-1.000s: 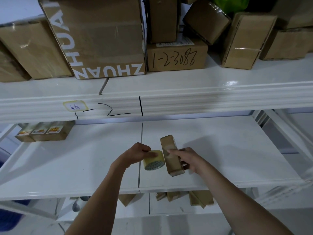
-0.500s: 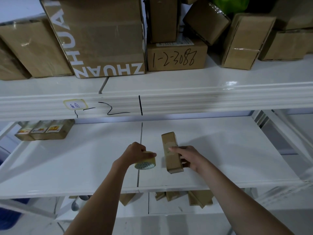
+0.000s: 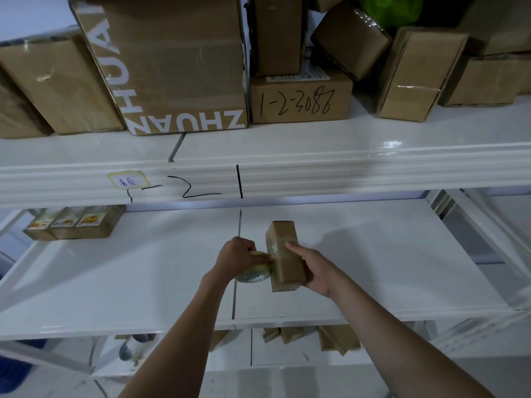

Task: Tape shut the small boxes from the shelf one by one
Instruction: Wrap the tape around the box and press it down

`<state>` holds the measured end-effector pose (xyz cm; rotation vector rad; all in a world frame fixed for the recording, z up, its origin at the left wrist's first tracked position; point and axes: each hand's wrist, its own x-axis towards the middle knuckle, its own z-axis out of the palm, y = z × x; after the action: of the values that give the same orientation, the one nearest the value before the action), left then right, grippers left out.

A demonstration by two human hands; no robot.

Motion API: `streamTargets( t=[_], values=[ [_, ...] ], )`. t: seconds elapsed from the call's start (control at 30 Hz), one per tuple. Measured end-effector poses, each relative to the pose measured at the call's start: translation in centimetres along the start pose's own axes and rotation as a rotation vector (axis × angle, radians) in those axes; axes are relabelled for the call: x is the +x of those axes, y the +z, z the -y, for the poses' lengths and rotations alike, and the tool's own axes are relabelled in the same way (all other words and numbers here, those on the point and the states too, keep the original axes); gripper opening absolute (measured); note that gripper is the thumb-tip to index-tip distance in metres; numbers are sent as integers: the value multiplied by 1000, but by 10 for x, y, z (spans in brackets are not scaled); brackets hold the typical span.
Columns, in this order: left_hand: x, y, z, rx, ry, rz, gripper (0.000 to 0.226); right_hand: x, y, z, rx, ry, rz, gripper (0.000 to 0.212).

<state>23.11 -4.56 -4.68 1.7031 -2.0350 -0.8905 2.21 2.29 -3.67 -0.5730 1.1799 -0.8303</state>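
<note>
A small brown cardboard box [image 3: 283, 245] stands on its long side on the white middle shelf [image 3: 143, 277]. My right hand [image 3: 311, 268] grips it from the right, thumb on its top face. My left hand [image 3: 238, 257] is closed on a roll of clear yellowish tape [image 3: 253, 275], pressed against the box's left side where a strip of tape shines. Three small labelled boxes [image 3: 74, 222] sit in a row at the shelf's back left.
The upper shelf [image 3: 287, 145] carries several larger cardboard boxes, one printed ZHUAN [image 3: 172, 67], one marked 1-2-3088 [image 3: 300, 100]. Small boxes [image 3: 310, 337] lie on the shelf below. A shelf post [image 3: 471, 225] stands at the right.
My left hand has moved the tape roll right, from a short gap to touching the box's left side. The box has shifted slightly away from me.
</note>
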Motion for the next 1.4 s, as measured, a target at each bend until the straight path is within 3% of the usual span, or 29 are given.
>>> streamTargets(
  t=[0.1,0.17,0.3,0.5,0.73,0.97,1.23,1.4],
  values=[
    [2,6,-10,93,37,4,54,3,8,2,-319,34,-118,67],
    [3,8,-13,122,46,10,53,6,9,0,-443,-22,-221,67],
    [2,10,-16,155,56,26,48,13,-1,-4,-415,-51,-259,36],
    [0,-8,-7,-19,70,251,38,20,-17,-8,-409,-21,-332,44],
    [4,-24,-4,14,76,292,39,19,-25,-5,-365,-36,-293,51],
    [0,-22,17,132,23,125,44,4,-20,8,-260,-52,-211,45],
    [2,-15,14,44,13,126,33,-5,-21,10,-117,-94,-41,44],
    [-2,-12,7,-160,0,149,53,-3,-25,9,8,-99,156,48]
  ],
)
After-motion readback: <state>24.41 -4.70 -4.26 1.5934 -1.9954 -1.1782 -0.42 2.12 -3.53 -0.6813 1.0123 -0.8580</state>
